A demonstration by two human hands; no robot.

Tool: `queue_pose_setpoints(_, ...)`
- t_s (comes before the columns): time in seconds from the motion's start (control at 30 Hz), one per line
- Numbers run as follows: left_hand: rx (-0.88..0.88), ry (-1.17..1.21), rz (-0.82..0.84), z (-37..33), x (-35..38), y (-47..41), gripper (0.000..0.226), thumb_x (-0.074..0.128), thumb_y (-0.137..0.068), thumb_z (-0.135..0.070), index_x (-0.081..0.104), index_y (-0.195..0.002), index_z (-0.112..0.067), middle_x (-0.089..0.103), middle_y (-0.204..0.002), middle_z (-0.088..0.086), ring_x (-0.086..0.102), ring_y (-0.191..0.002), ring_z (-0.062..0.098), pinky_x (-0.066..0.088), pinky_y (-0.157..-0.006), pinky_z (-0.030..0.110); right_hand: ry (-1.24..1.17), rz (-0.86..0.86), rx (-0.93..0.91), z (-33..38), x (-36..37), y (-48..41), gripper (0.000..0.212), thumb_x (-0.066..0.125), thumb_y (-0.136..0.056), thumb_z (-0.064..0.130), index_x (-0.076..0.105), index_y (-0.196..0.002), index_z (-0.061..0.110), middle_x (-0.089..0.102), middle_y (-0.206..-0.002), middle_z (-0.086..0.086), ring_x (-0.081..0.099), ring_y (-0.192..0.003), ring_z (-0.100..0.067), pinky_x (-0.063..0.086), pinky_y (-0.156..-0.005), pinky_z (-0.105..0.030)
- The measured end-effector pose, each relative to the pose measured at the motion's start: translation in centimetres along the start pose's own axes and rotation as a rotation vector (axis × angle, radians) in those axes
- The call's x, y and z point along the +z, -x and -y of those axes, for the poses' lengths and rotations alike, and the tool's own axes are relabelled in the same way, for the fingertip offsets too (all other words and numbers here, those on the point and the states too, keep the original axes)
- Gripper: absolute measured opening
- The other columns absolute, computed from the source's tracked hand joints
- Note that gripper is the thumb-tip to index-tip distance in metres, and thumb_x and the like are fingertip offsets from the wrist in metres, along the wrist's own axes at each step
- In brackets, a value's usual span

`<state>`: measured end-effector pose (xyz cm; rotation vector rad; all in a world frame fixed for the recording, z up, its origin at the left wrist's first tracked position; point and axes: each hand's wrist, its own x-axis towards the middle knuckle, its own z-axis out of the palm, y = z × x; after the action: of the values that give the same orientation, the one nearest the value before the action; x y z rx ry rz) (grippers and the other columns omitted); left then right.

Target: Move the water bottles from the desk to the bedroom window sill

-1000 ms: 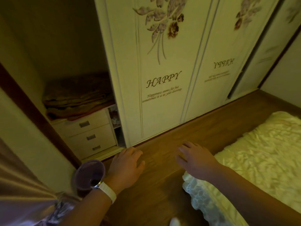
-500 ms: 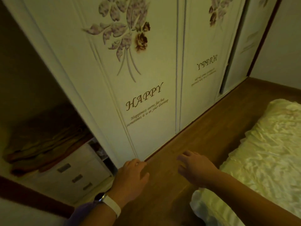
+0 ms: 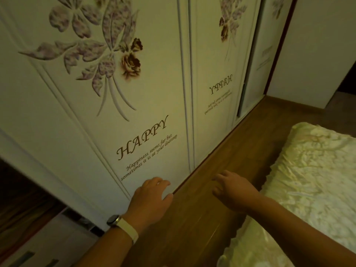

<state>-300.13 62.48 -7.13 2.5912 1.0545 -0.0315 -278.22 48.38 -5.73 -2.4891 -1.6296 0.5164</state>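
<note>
Both hands hang in the air, palms down and holding nothing. The left hand (image 3: pixel 152 201) is in front of the bottom edge of the wardrobe door (image 3: pixel 115 112) lettered "HAPPY", its fingers relaxed and slightly bent, the thumb out to the side. A watch (image 3: pixel 119 224) on a pale strap sits on that wrist. The right hand (image 3: pixel 233 191) is just to the right of the door's foot, above the wooden floor (image 3: pixel 240 141), its fingers loosely spread and pointing toward the door. The two hands are near each other but apart.

The floor runs as a narrow strip of brown boards along the foot of the door. On the far side of that strip from the door lies a bed (image 3: pixel 308 189) with a pale, shiny, crinkled cover and a frilled edge. To the right of the door stands a second door panel (image 3: pixel 215 74) with the same flower and the lettering reversed, and beyond it a plain white wall (image 3: pixel 317 54). Left of and below the door, an open section shows white drawers (image 3: pixel 48 241), dim and blurred.

No water bottles show here, so where they are cannot be told.
</note>
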Motion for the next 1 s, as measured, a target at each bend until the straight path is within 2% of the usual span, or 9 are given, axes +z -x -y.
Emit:
queue_pose_setpoints(0.13,0.079,-0.008,0.007,1.6,-0.6,-6.3,0.049,0.04,-0.1,-0.048,0.041,-0.145,-0.03,0.042,-0.149,-0.007,0.037,-0.136,0.015,0.036,-0.111,0.036,-0.006,0.003,0.06,-0.8,-0.7,-4.5,0.047,0.041,-0.1,0.046,0.042,-0.144,0.029,0.047,-0.138,0.0,0.051,-0.12,-0.019,0.046,-0.097,-0.032)
queue_pose_setpoints(0.27,0.167,-0.018,0.048,3.5,-1.1,-13.2,0.049,0.039,-0.099,-0.049,0.042,-0.144,-0.03,0.043,-0.148,-0.007,0.038,-0.135,0.016,0.037,-0.11,0.037,0.014,0.001,0.173,-0.7,-0.9,-9.4,0.045,0.045,-0.099,0.044,0.047,-0.139,0.024,0.048,-0.138,-0.004,0.052,-0.12,-0.025,0.047,-0.098,-0.039)
queue_pose_setpoints(0.4,0.254,-0.019,0.059,5.1,-3.3,-20.5,0.05,0.038,-0.1,-0.049,0.041,-0.145,-0.028,0.043,-0.147,-0.007,0.039,-0.134,0.016,0.037,-0.109,0.036,0.043,0.055,0.227,-0.4,-2.4,-14.6,0.044,0.043,-0.1,0.047,0.045,-0.141,0.03,0.048,-0.134,0.001,0.053,-0.114,-0.019,0.046,-0.088,-0.029)
queue_pose_setpoints(0.63,0.386,-0.007,0.055,5.1,-5.7,-29.4,0.048,0.042,-0.099,-0.048,0.045,-0.142,-0.028,0.046,-0.144,-0.006,0.041,-0.132,0.017,0.039,-0.107,0.035,0.03,-0.021,0.347,-0.5,-4.8,-20.0,0.046,0.043,-0.098,0.05,0.045,-0.139,0.03,0.049,-0.132,0.002,0.054,-0.114,-0.021,0.045,-0.083,-0.03)
queue_pose_setpoints(0.77,0.431,0.056,0.057,3.9,-5.8,-32.9,0.045,0.044,-0.097,-0.048,0.05,-0.138,-0.028,0.05,-0.139,-0.007,0.045,-0.127,0.015,0.042,-0.105,0.036,0.026,-0.063,0.399,-1.7,-5.9,-21.2,0.047,0.042,-0.097,0.05,0.047,-0.139,0.03,0.05,-0.132,0.002,0.054,-0.114,-0.021,0.049,-0.091,-0.034)
queue_pose_setpoints(0.9,0.488,0.069,0.068,0.5,-5.3,-36.8,0.042,0.048,-0.097,-0.044,0.053,-0.135,-0.026,0.052,-0.137,-0.006,0.046,-0.126,0.017,0.042,-0.104,0.035,0.013,-0.064,0.473,-4.6,-7.2,-21.7,0.055,0.031,-0.092,0.057,0.05,-0.135,0.028,0.051,-0.133,0.0,0.052,-0.115,-0.021,0.05,-0.093,-0.04)
queue_pose_setpoints(1.0,0.538,0.019,0.12,-2.5,-4.4,-39.7,0.043,0.049,-0.097,-0.044,0.053,-0.136,-0.026,0.052,-0.138,-0.005,0.045,-0.128,0.017,0.04,-0.106,0.035,-0.073,-0.122,0.552,-7.6,-7.7,-22.3,0.047,0.042,-0.098,0.047,0.047,-0.139,0.025,0.05,-0.133,-0.001,0.053,-0.116,-0.021,0.049,-0.096,-0.039)
